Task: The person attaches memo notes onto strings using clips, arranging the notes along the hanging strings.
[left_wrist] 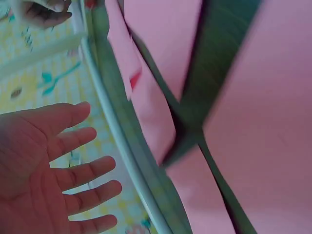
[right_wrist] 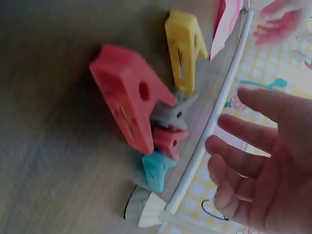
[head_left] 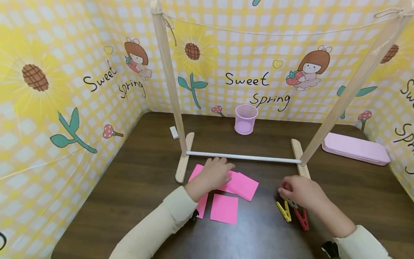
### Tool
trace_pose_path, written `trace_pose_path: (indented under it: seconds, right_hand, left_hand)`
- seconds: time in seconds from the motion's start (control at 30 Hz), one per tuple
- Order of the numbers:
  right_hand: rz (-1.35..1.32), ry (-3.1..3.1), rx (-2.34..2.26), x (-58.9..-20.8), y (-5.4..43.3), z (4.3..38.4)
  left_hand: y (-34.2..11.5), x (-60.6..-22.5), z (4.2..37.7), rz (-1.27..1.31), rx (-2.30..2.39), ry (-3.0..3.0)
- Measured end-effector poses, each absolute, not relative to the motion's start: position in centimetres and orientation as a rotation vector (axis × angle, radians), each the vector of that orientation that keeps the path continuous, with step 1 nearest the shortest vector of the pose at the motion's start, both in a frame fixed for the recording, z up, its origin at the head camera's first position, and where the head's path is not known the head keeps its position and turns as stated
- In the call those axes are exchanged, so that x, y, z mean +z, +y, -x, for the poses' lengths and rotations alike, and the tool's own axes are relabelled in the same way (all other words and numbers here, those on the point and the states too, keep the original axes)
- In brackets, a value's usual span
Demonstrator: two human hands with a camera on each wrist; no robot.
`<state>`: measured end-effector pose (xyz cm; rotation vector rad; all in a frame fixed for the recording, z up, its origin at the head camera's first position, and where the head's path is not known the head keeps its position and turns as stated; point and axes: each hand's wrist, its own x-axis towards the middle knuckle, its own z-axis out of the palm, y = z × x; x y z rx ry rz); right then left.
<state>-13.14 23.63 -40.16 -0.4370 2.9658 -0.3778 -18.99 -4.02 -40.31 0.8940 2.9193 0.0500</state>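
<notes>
My left hand hovers over several pink paper squares, its fingers spread and nothing in them. In the left wrist view the palm shows bare beside the large pink sheets. On the right, my right hand is above a small group of clothespins, with loosely bent fingers and a bare palm in the right wrist view. A yellow clothespin and a red clothespin lie nearest. Behind them are a grey clothespin, another red clothespin and a teal clothespin, partly hidden by the hand in the head view.
A wooden frame stands across the dark table, with a string tied along its top and a white rod low down. Behind it is a pink-purple cup. A small white block lies left, a pink case right.
</notes>
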Motion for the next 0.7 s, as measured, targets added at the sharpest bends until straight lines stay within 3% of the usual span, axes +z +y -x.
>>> trace_pose_path:
  seconds: [0.43,0.7]
  right_hand:
    - [0.482,2.941,-0.245,-41.8,22.3,11.7]
    - [0.512,2.928,-0.308,-42.3,22.1,11.2]
  left_hand:
    - [0.8,-42.0,18.5,-0.812,-0.222,2.805]
    - [0.9,-42.8,18.7,-0.755,0.011,2.889]
